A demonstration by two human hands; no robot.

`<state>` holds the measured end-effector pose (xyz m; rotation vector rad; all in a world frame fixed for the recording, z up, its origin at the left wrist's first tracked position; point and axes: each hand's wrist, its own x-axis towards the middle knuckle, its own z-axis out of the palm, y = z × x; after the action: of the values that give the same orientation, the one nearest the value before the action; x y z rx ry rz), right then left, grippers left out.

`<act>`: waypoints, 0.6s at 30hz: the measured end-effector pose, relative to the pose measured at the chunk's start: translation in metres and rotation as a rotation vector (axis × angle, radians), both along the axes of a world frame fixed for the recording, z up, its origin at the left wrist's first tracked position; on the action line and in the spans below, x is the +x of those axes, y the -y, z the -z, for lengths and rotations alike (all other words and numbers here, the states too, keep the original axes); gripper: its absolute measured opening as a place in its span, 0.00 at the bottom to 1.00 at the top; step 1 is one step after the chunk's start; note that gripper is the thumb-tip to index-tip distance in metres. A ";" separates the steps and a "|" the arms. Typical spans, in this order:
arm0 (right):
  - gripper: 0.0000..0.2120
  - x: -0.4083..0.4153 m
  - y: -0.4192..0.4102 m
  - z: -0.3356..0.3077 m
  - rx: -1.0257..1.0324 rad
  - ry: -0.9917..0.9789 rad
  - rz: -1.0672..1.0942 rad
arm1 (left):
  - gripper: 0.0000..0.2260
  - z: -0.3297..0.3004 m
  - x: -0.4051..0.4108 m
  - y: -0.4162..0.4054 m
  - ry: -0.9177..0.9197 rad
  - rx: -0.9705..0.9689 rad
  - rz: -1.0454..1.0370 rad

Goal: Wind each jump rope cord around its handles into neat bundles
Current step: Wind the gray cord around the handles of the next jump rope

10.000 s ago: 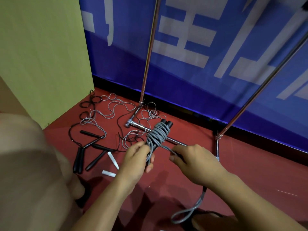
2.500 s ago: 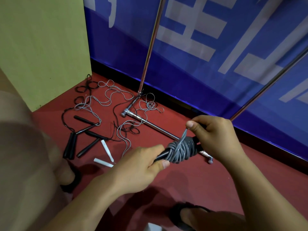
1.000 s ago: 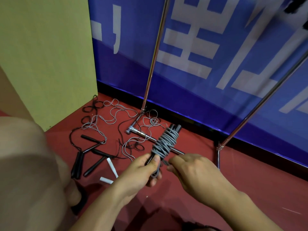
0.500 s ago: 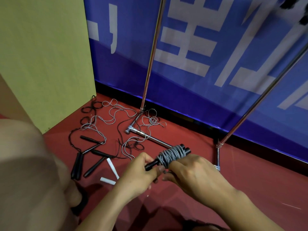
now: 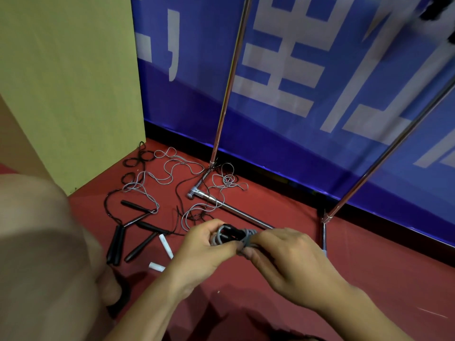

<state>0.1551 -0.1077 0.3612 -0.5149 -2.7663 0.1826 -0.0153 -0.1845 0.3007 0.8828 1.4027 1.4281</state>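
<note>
Left hand [image 5: 205, 244]: gripping one end of the bundle [image 5: 232, 236], fingers curling round the black handles.
Right hand [image 5: 278, 252]: pinching the grey cord wraps at the other end — fingertips pressing in.
Bundle: being held between both hands, above the red floor [image 5: 369, 267].
Loose ropes [image 5: 172, 173]: lying tangled beyond — black handles [image 5: 118, 244] beside them.

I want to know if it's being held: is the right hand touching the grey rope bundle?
Touching. The head view shows the right hand with its fingers curled round the grey rope bundle.
</note>
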 end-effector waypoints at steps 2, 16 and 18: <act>0.12 0.000 0.000 -0.003 -0.115 -0.045 0.031 | 0.09 -0.002 -0.001 0.001 0.011 0.024 0.040; 0.14 -0.019 0.017 0.014 -0.655 -0.425 0.183 | 0.11 -0.007 0.014 0.006 0.282 0.137 0.054; 0.15 -0.022 0.018 0.017 -0.719 -0.450 0.214 | 0.12 -0.009 0.017 0.007 0.351 0.137 0.066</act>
<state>0.1331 -0.1260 0.3438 -0.8103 -2.1268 1.1093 0.0019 -0.1912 0.3101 0.7136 1.0157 1.5556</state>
